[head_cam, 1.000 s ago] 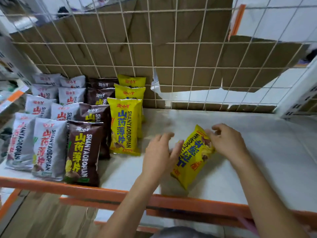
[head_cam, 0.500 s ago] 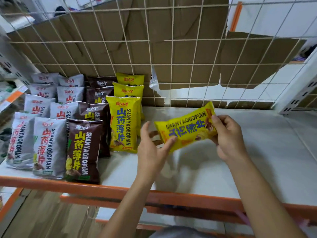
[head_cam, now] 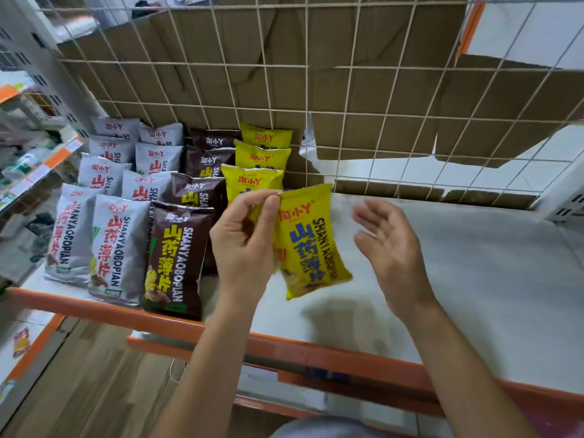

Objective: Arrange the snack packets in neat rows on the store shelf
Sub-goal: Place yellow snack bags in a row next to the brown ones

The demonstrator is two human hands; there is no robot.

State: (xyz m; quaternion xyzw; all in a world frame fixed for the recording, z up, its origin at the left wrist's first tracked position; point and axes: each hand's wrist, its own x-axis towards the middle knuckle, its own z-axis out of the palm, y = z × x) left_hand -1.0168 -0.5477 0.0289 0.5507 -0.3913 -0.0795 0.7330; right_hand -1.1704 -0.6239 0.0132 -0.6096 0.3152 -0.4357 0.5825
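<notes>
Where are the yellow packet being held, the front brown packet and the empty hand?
held yellow packet (head_cam: 311,248): head view, middle of its printed front.
front brown packet (head_cam: 177,260): head view, middle of its front.
right hand (head_cam: 395,251): head view, open palm.

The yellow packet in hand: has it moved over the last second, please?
Yes. The yellow packet has risen off the shelf and shifted left, now upright beside the yellow row, pinched by the left hand; the right hand has let go.
</notes>
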